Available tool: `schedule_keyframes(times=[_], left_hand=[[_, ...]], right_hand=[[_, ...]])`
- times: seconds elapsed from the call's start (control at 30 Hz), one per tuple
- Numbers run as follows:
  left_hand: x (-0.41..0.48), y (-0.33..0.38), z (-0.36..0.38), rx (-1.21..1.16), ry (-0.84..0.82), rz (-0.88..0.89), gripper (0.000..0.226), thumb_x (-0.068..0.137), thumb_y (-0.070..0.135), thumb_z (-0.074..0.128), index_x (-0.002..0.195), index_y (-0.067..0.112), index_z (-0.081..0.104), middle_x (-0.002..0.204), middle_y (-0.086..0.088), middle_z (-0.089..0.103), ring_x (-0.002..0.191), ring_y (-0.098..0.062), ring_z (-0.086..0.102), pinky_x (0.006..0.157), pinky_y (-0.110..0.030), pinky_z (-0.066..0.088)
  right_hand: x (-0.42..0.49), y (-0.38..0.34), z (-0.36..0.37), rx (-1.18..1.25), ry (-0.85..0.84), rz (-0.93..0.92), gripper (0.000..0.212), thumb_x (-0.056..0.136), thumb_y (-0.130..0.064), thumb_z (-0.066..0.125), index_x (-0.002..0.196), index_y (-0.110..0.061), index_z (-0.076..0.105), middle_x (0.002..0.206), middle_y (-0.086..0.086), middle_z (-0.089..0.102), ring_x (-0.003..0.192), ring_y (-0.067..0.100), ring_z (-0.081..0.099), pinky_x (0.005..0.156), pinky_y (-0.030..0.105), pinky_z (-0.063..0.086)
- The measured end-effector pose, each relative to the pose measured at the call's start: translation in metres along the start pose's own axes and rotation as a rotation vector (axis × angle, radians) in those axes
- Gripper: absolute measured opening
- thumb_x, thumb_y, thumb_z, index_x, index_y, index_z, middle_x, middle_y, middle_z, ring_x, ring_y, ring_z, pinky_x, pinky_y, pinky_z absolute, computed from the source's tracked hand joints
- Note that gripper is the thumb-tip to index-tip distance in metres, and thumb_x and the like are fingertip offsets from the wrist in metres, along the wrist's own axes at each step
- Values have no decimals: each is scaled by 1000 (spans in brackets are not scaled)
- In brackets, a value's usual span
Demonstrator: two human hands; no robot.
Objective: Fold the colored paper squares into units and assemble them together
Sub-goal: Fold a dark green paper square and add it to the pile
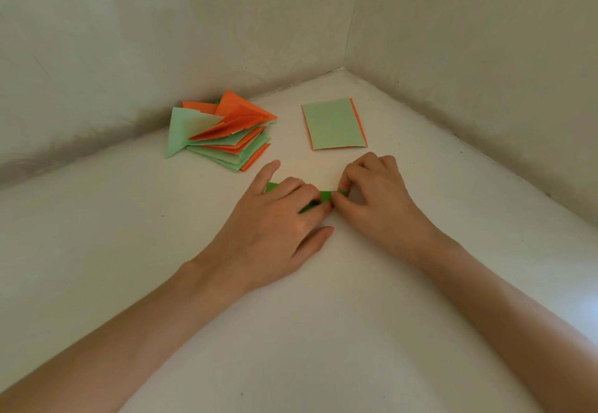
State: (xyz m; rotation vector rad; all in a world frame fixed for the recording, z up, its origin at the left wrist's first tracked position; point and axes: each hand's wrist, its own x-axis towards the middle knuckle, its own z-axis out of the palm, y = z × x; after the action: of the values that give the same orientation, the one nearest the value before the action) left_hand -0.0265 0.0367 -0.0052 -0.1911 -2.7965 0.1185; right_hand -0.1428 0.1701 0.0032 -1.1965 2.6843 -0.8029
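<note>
Our left hand point(278, 218) presses its fingers down on a narrow folded green strip point(325, 195) lying on the white surface point(323, 315), while our right hand point(378, 195) pinches the strip's right end. Beyond the hands we see a loose pile of folded green and orange units point(223, 134) and, apart from it to the right, a flat stack of sheets point(333, 124), pale green on top.
</note>
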Motion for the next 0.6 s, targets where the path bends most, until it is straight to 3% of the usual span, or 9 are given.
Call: schedule_keyframes(times=[0.1, 0.3, 0.6], left_hand=[[-3, -1, -1, 15, -22, 20, 46, 95, 39, 35, 111, 13, 69, 100, -4, 67, 88, -25, 64, 104, -48, 26], [-29, -15, -12, 21, -47, 49, 45, 97, 39, 32, 110, 19, 71, 109, -3, 68, 101, -21, 60, 106, -48, 27], [-63, -22, -22, 50, 31, 76, 45, 96, 41, 37, 104, 16, 74, 108, -4, 69, 102, -23, 60, 102, -50, 32]], right_hand=[[1, 4, 1, -52, -1, -16, 10, 87, -25, 58, 85, -15, 55, 101, -2, 43, 98, 16, 32, 88, 28, 31], [1, 7, 4, -53, -3, -59, 8, 88, -20, 56, 85, -19, 49, 102, -1, 40, 95, 15, 29, 84, 26, 28], [0, 7, 4, -44, -15, -75, 9, 89, -19, 55, 83, -19, 48, 102, -1, 39, 97, 16, 30, 82, 21, 25]])
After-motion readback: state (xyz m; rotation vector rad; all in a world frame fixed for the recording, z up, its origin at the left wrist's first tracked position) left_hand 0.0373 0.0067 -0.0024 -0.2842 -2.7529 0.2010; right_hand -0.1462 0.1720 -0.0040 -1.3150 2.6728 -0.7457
